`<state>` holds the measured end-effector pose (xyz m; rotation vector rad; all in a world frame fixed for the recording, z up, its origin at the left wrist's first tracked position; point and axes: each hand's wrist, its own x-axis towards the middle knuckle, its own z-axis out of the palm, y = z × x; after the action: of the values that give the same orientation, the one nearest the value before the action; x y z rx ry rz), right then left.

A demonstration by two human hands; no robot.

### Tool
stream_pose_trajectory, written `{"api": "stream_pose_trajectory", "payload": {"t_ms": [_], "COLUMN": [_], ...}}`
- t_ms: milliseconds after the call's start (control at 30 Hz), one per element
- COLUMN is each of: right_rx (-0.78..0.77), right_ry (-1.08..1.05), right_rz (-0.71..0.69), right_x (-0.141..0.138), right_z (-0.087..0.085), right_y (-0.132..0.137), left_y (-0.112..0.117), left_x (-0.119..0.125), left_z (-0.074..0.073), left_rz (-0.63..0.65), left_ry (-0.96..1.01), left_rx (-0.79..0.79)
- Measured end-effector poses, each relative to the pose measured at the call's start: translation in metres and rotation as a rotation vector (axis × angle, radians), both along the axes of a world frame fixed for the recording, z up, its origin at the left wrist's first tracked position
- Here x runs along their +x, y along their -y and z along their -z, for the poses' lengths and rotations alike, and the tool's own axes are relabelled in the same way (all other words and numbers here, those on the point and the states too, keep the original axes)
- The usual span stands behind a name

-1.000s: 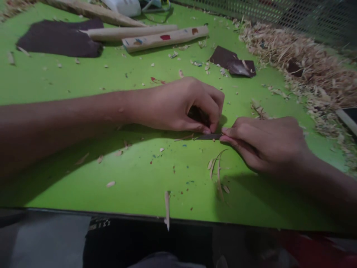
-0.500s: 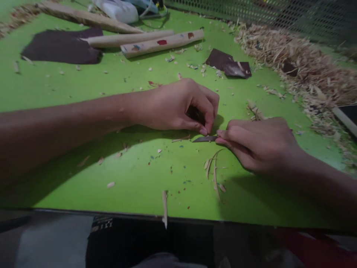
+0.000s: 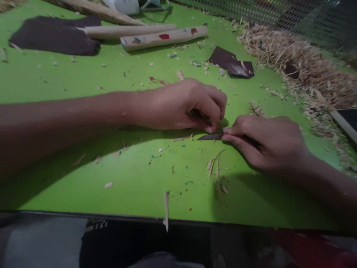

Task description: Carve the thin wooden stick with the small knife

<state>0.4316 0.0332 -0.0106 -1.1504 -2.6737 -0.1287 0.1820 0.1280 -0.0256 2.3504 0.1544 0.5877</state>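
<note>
My right hand (image 3: 264, 143) pinches a thin dark blade (image 3: 209, 137) that lies flat on the green table (image 3: 69, 85), its tip pointing left. Just above the blade's near end, my left hand (image 3: 184, 106) is curled with thumb and fingertips pressed together. What those fingers grip is hidden, though something dark shows inside the curl. The two hands nearly touch. Thin wood slivers (image 3: 216, 167) lie just in front of the blade.
Wooden sticks (image 3: 164, 38), one with paint dabs, lie at the back. Dark sheets sit at the back left (image 3: 55, 35) and centre right (image 3: 231, 63). A heap of wood shavings (image 3: 301, 70) runs along the right, beside a mesh fence (image 3: 279, 16). A sliver (image 3: 166, 210) overhangs the front edge.
Both hands stay nearly in place. The left fingers have closed down slightly toward the blade, and the blade has shifted a little to the right with my right hand.
</note>
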Motion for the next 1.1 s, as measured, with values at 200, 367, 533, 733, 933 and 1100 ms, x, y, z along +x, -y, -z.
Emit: {"api": "stream_pose_trajectory", "payload": {"t_ms": [200,367,533,733,933,1100], "right_rx": [0.079,0.164,0.181,0.147,0.144,0.159], "right_ry": [0.078,0.095,0.048,0.045,0.059,0.057], "right_rz": [-0.045,-0.092,-0.114,-0.083,-0.082,-0.09], "right_x": [-0.0028,-0.0055,-0.006,-0.0019,-0.0005,-0.0016], "right_z": [0.0012,-0.0003,0.0017,0.0066,0.006,0.0052], "right_y": [0.0,0.0016,0.0022,0.0023,0.0037,0.0042], "left_y": [0.0005,0.0015,0.0009,0.0015,0.0023,0.0024], "left_x": [0.0006,0.0021,0.004,0.0042,0.0041,0.0042], "left_z": [0.0002,-0.003,-0.0024,-0.0011,-0.0014,-0.0018], "left_rz": [-0.017,-0.004,-0.031,-0.027,-0.023,-0.024], "left_ry": [0.0,-0.02,-0.039,-0.011,-0.001,0.002], "left_rx": [0.034,0.065,0.021,-0.002,-0.003,-0.022]}}
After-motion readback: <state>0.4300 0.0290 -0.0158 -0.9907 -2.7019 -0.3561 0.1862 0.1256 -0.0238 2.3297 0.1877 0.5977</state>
